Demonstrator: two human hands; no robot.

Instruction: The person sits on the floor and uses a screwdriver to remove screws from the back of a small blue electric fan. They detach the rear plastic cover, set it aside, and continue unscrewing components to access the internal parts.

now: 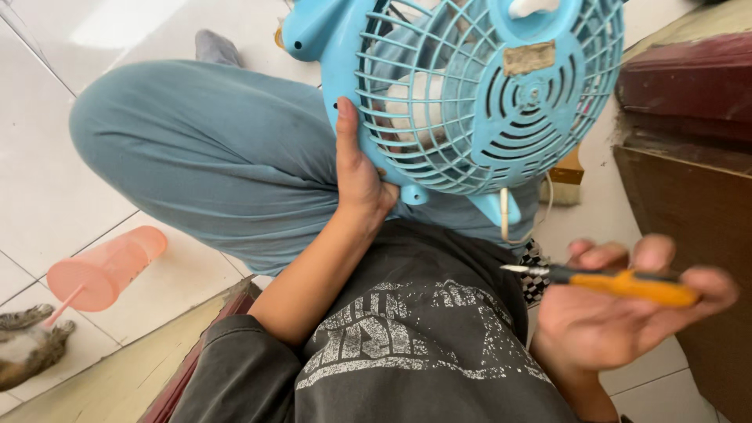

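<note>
Left grip: left hand closed on the rim of the blue fan, thumb flat along the guard's edge, fingers hidden behind it.
Right grip: right hand palm up, fingers curled, pinching an orange-handled screwdriver; metal tip points left.
Pose: left forearm rises from the lap to the fan; right wrist low, near the frame's lower right corner.
Fan: held tilted above the knee, rear grille facing the camera, white cord hanging from its base.
Edges: dark wooden furniture just right of the fan; open tiled floor to the left.
Floor: pink cup on its side, straw out.
Cut off: fan's top; a cat at the left edge.
</note>
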